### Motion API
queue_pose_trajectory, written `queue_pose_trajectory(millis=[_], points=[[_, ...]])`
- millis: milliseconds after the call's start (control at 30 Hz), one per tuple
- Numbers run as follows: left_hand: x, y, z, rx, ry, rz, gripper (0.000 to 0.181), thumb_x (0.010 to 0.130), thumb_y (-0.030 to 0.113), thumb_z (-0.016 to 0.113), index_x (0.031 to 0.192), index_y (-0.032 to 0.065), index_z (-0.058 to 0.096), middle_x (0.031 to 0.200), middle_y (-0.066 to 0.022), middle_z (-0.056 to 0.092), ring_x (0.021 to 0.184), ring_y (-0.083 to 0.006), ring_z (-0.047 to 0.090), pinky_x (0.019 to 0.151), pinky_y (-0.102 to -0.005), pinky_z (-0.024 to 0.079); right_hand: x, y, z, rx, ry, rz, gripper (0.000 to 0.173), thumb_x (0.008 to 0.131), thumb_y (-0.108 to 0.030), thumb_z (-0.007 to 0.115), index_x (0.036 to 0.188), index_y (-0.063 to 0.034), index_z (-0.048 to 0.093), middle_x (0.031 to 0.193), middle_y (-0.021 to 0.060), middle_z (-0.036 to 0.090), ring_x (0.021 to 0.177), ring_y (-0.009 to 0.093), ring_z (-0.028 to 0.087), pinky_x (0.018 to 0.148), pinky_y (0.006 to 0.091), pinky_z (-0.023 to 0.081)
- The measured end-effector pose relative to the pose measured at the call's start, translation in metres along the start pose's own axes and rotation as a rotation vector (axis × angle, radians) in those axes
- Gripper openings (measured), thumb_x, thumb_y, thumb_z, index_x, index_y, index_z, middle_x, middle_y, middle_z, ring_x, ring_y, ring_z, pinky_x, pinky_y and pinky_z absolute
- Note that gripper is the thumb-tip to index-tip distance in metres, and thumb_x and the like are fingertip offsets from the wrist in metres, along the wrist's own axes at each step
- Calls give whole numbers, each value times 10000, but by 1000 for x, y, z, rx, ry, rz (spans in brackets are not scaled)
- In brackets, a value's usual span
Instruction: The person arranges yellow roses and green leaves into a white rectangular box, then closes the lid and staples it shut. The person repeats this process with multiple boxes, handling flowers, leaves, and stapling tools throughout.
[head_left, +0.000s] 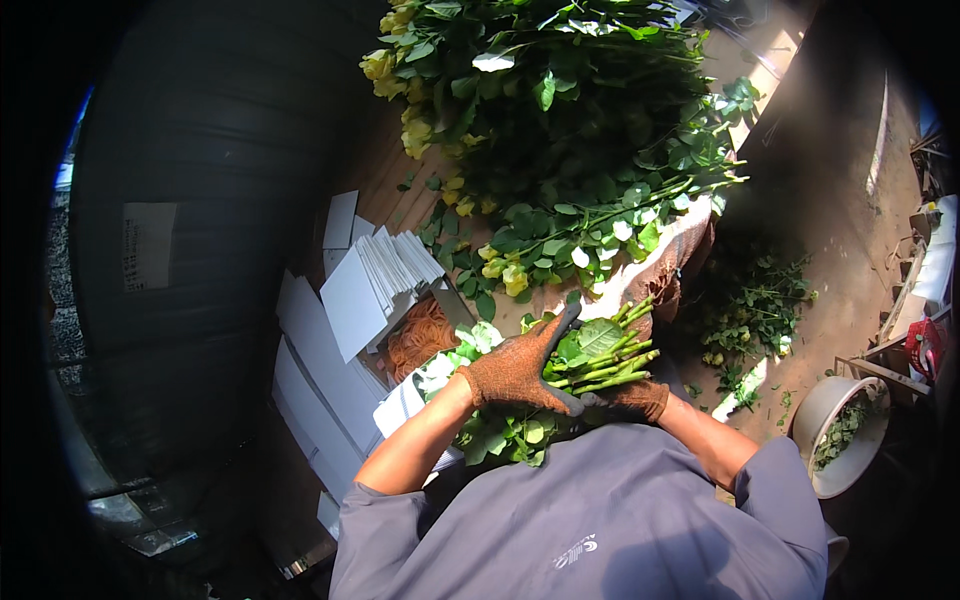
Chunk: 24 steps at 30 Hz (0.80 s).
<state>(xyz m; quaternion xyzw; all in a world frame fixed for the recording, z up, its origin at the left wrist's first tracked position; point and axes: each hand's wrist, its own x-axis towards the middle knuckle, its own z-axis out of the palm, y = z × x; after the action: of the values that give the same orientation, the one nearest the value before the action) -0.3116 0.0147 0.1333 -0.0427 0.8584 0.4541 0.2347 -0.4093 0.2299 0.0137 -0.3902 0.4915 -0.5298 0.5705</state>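
A bunch of leafy green rose stems (611, 360) lies across in front of my chest, its cut ends pointing right. My left hand (514, 373), in an orange-brown and dark work glove, wraps around the bunch with thumb and fingers spread on either side. Under the cut ends is my right hand (634, 400), gloved the same way; stems hide most of its fingers. The flower end of the bunch seems to lie at a white ribbed wrapper (401, 409), partly behind my left forearm.
Yellow roses (514, 277) with long stems are heaped on a wooden table (390, 169). White cardboard sheets (375, 281) stand beside orange rubber bands (424, 337) in a box. Rose cuttings (757, 315) litter the floor at right, near a tilted bucket (806, 427) holding leaves.
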Motion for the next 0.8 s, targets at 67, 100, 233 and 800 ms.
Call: queue_pose_trajectory(millis=[67,100,233,800], points=[[0,-1,-4,71,49,-112,1355,624,460,895,1560,85,-10,1510,-308,305,1375,-466,360,1119,-455,355,4,-7,0,-5,-19,23,574,974,-429,572,1425,-86,476,1460,98,475,1364,251,411,1155,400,283],[1,3,-9,-54,44,-182,1369,596,427,922,1559,51,24,1509,-285,292,1391,-398,352,1139,-416,327,6,-12,0,10,-27,42,576,974,-431,572,1423,-84,477,1458,99,477,1362,250,414,1153,397,287],[-14,-3,-2,-155,45,31,1276,669,429,886,1560,41,60,1578,-262,183,1479,-361,187,1198,-408,200,4,-5,14,53,123,55,563,966,-422,601,1396,-72,501,1404,95,520,1301,228,467,1106,376,350],[156,101,-28,646,-147,-187,542,815,344,685,1289,102,579,1043,-216,684,989,-400,648,864,-464,513,21,-9,23,204,245,12,450,934,-299,668,1271,-15,576,1198,92,651,1078,166,594,955,335,477]])
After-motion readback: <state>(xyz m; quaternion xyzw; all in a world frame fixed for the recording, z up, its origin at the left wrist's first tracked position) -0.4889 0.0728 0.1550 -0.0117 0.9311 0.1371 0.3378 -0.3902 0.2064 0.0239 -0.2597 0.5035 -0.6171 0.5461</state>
